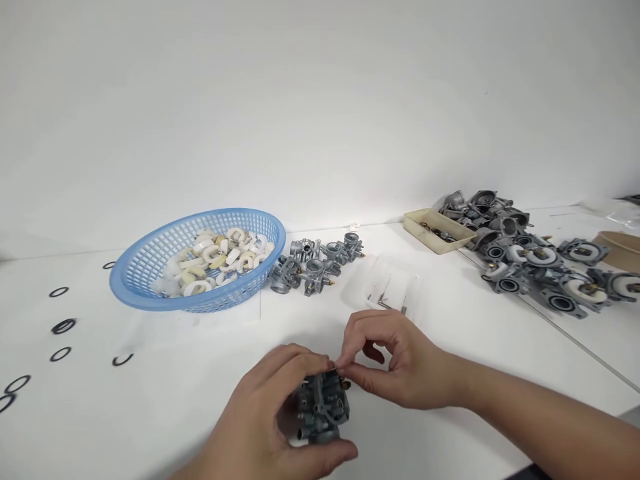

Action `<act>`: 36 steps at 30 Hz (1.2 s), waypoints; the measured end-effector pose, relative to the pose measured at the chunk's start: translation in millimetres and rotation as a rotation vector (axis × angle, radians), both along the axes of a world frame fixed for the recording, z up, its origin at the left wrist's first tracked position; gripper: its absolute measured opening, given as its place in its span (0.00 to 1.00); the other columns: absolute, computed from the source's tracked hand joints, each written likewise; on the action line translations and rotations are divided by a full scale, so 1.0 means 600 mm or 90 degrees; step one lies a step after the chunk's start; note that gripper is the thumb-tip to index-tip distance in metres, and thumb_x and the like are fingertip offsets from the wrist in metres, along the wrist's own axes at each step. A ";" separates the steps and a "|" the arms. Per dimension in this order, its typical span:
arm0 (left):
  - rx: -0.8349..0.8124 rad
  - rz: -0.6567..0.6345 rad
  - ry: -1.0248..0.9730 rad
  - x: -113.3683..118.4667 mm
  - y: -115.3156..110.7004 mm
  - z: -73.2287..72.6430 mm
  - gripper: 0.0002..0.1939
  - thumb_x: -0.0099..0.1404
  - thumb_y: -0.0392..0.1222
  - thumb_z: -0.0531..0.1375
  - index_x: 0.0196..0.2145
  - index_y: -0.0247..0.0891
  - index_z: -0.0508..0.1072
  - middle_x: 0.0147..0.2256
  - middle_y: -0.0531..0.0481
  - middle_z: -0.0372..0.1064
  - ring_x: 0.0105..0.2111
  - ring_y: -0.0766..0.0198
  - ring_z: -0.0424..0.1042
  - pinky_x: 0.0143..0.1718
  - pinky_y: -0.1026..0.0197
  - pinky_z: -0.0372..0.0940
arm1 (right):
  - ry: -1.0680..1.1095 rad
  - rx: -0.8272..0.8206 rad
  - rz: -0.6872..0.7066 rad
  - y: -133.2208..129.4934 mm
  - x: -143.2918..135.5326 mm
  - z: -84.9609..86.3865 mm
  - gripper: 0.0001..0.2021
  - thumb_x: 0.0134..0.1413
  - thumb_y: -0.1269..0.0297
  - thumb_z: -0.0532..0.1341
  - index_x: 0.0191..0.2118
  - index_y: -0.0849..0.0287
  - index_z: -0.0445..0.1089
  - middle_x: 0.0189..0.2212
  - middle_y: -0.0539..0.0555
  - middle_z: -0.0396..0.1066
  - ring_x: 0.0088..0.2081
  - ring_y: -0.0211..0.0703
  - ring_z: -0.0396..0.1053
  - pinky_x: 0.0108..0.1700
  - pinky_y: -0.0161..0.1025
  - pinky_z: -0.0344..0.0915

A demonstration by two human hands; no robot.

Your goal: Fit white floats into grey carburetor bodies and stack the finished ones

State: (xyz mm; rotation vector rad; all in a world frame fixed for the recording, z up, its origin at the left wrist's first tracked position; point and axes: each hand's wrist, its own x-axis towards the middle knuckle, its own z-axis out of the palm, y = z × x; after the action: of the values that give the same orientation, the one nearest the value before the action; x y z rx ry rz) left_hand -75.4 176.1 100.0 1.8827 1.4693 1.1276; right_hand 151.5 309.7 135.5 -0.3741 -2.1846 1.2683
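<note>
A grey metal carburetor body [324, 407] is held above the front of the white table [165, 400]. My left hand [275, 413] wraps round it from the left, fingers over its top and thumb under its lower end. Thumb and index finger of my right hand [385, 357] are pinched together at the body's upper edge, near a brass fitting [345, 385]. Whatever lies between those fingertips is too small to make out.
A blue basket [123, 283] holds white and yellowish floats. Behind my hands are several carburetor bodies [315, 270] and a clear tray [415, 293] with small metal parts. Black rings [64, 326] lie left. A cream tray [435, 243] and piled carburetor parts [535, 257] stand right.
</note>
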 end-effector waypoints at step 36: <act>-0.199 -0.070 0.086 -0.007 0.003 0.063 0.03 0.69 0.43 0.69 0.38 0.46 0.78 0.45 0.48 0.76 0.48 0.51 0.78 0.48 0.54 0.77 | -0.018 -0.050 -0.015 -0.006 -0.009 -0.016 0.03 0.57 0.70 0.73 0.36 0.56 0.81 0.34 0.51 0.79 0.34 0.39 0.75 0.32 0.34 0.68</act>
State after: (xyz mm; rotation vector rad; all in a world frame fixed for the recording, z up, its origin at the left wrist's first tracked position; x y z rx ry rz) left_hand -79.7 177.8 137.6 1.8202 1.4955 0.6857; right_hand 146.3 306.0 126.1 -0.4505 -2.1522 1.3461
